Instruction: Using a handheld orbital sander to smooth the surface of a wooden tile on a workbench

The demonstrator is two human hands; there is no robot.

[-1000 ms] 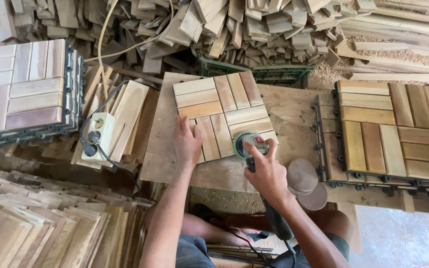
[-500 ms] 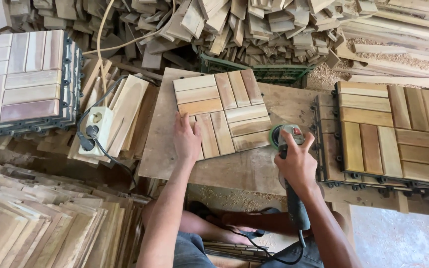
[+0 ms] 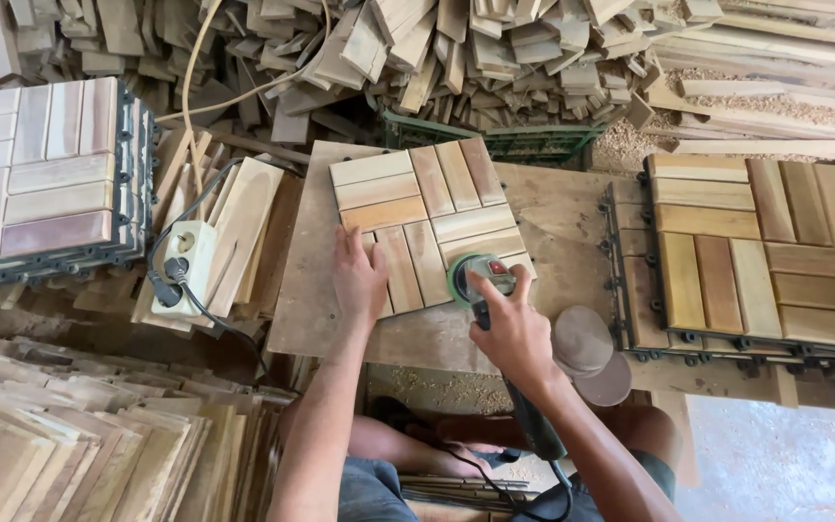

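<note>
A square wooden deck tile (image 3: 424,217) made of short slats lies on a plywood work board (image 3: 553,208). My left hand (image 3: 358,275) presses flat on the tile's near left corner. My right hand (image 3: 512,324) grips a green disc sander (image 3: 480,275), whose round head rests on the tile's near right corner. The sander's dark handle and cable run back under my right forearm toward my lap.
A stack of finished tiles (image 3: 41,179) stands at the left, and another stack (image 3: 756,251) at the right. A white power strip (image 3: 181,266) lies on loose slats. Round sanding discs (image 3: 587,348) sit by my right wrist. Scrap wood (image 3: 456,48) is piled behind.
My right hand has brought the sander back left, from off the tile's right edge onto its near right corner. My left hand has stayed on the tile.
</note>
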